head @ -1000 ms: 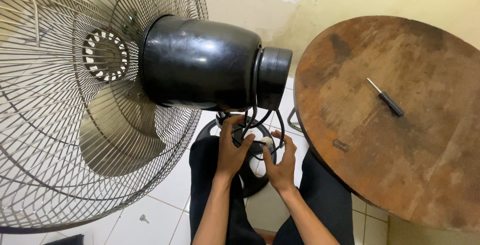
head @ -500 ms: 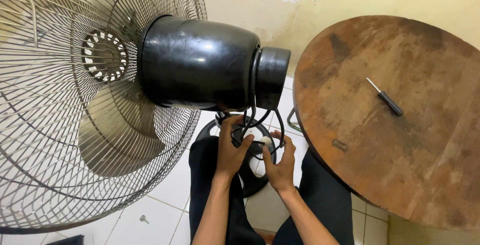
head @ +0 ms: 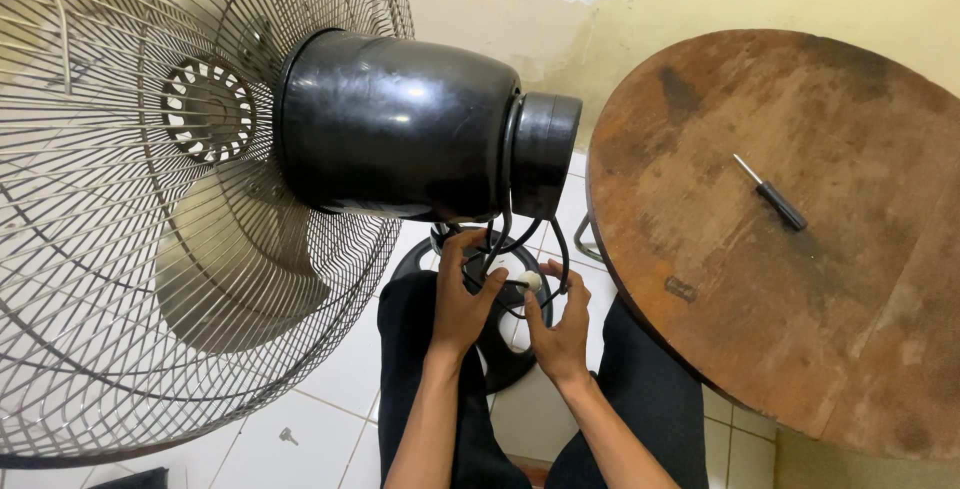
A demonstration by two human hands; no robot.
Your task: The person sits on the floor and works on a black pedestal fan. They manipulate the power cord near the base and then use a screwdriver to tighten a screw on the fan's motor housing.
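The person is sitting close under a standing fan, and both hands are working at the black cables (head: 520,239) that are hanging in loops beneath the black motor housing (head: 400,129). The left hand (head: 462,299) is reaching up with its fingers (head: 478,249) curled among the loops, gripping one of them. The right hand (head: 562,334) is lying just beside it, its fingers (head: 532,301) pinching a small white connector (head: 529,279) at the cable's end. The wire guard (head: 130,249) is filling the left side, with a grey blade showing behind it. To the right, a round, worn wooden counter (head: 800,299) is carrying a small black-handled screwdriver (head: 770,192), well apart from the hands. A small screw (head: 288,436) is lying on the white tiled floor (head: 310,429) near the person's knee.
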